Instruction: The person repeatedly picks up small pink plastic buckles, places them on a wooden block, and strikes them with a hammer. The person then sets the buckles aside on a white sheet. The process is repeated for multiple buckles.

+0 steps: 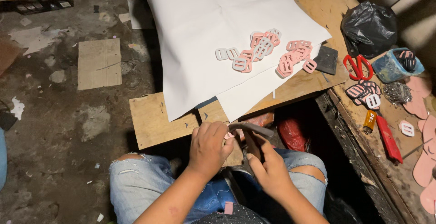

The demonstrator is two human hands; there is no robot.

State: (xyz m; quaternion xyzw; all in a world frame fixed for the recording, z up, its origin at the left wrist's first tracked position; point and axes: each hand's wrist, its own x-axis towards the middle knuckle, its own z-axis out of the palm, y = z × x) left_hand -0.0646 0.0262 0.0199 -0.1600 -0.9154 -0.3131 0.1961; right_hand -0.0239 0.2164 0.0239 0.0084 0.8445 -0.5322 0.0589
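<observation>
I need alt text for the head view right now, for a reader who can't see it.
Seen from above, a seated person's left hand pinches a small pink piece over their lap while the right hand grips a dark metal tool against it. Ahead, pink and white buckles lie scattered on white paper over a wooden board; red scissors lie to the right.

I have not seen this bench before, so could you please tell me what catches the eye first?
A big white paper sheet covers the wooden board, strewn with flat pink and white plastic buckles. Below, over torn jeans, the left hand pinches a small pink piece beside the right hand, which grips a dark metal tool. Red-handled scissors lie right.
</observation>
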